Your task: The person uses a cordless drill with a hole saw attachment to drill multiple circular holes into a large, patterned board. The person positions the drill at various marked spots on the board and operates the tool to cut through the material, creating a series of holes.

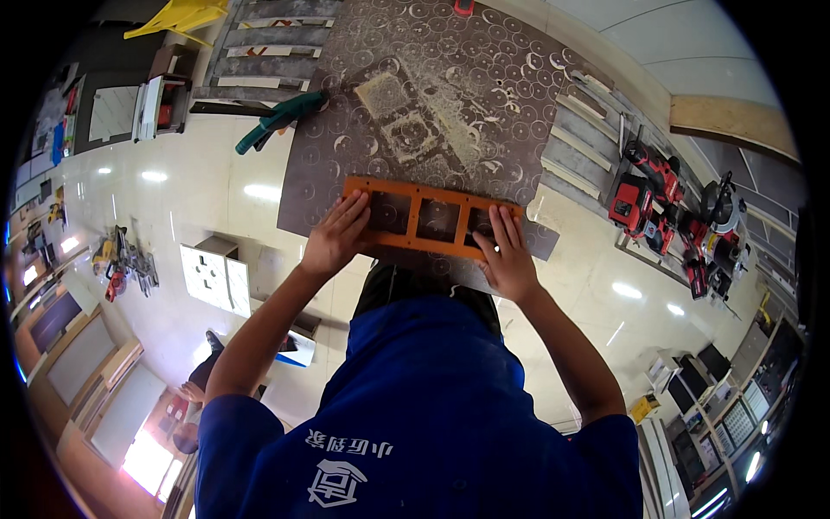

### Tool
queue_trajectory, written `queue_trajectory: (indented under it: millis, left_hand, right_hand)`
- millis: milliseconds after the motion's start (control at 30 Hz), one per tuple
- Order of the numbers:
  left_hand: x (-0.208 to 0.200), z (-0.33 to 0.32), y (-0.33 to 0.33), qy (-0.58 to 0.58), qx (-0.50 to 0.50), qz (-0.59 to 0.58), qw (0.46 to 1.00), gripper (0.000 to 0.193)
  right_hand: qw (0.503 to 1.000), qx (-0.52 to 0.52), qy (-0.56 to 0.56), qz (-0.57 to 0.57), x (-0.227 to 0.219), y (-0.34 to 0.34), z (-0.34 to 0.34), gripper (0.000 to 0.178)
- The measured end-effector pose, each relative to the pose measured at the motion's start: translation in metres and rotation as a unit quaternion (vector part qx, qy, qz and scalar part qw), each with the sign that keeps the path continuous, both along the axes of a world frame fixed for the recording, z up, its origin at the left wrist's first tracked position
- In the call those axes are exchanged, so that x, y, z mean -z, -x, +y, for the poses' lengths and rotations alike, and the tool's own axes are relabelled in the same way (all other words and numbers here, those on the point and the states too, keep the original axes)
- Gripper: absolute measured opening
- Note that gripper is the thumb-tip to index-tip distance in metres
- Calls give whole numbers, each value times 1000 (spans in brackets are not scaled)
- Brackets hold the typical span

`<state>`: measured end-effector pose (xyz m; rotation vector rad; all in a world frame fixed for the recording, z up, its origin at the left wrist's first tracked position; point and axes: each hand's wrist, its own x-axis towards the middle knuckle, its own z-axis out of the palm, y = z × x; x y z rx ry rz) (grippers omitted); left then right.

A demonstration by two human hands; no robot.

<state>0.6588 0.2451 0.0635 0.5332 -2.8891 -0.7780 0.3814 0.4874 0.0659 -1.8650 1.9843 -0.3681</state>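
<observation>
Counter (322,177), dark brown and ring-marked, its near edge toward the worker I stand watching. Sawdust (474,97) runs from its middle toward the far edge; grit there would probably keep a frame from seating, so brushing first seems wise. Orange frame (414,216), pierced by rectangular openings, lies along the near edge; whether it sits fully flat I cannot tell. Left hand (335,233): fingers nearly together, laid over the frame's left end. Right hand (512,259): fingers stretched over the right end, thumb spread away. Good practice, I judge, is even pressure at both ends, squaring the long side to the counter's near edge.
</observation>
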Motion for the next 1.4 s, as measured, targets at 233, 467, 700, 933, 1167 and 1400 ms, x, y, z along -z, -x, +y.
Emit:
queue_trajectory:
  millis: [233, 467, 700, 933, 1167, 1400]
  left_hand:
    - [-1, -1, -4, -4, 7, -2, 1000, 58]
    - [-2, -7, -5, 14, 21, -9, 1000, 57]
    - [2, -58, 47, 29, -8, 16, 999, 59]
    - [2, -44, 24, 48, 29, 3, 998, 58]
    - [-5, -39, 19, 30, 23, -1, 999, 58]
    - [7, -90, 74, 64, -4, 30, 998, 54]
  right_hand:
    - [1000, -10, -5, -8, -6, 1, 0, 50]
    - [999, 7, -1, -42, -3, -3, 1, 53]
    - [999, 10, 39, 24, 8, 47, -64, 54]
    - [1000, 12, 18, 13, -1, 26, -42, 51]
    - [1000, 19, 21, 1, -2, 19, -36, 55]
    - [997, 34, 47, 54, 8, 68, -98, 62]
